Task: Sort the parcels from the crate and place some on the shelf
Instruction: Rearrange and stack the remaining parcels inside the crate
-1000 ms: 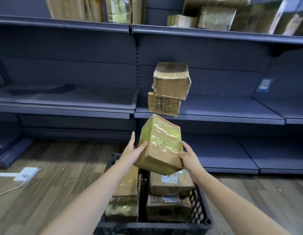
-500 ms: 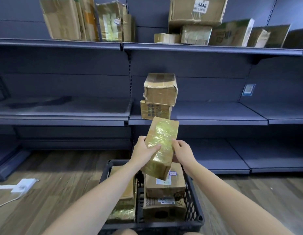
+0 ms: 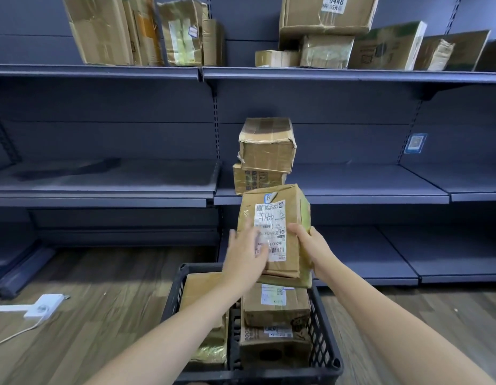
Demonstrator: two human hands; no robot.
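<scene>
Gripping the parcel (image 3: 274,232), right hand (image 3: 315,250) holds it above the crate (image 3: 324,343).

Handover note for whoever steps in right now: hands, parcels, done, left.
Right hand grips the labelled parcel at its right edge; left hand, blurred, lies flat on its label face. Parcel is held above the crate, label toward the camera.
Done: two boxes stacked on the middle shelf.
Left: shelve or set aside this parcel, then sort the parcels in the crate.
</scene>
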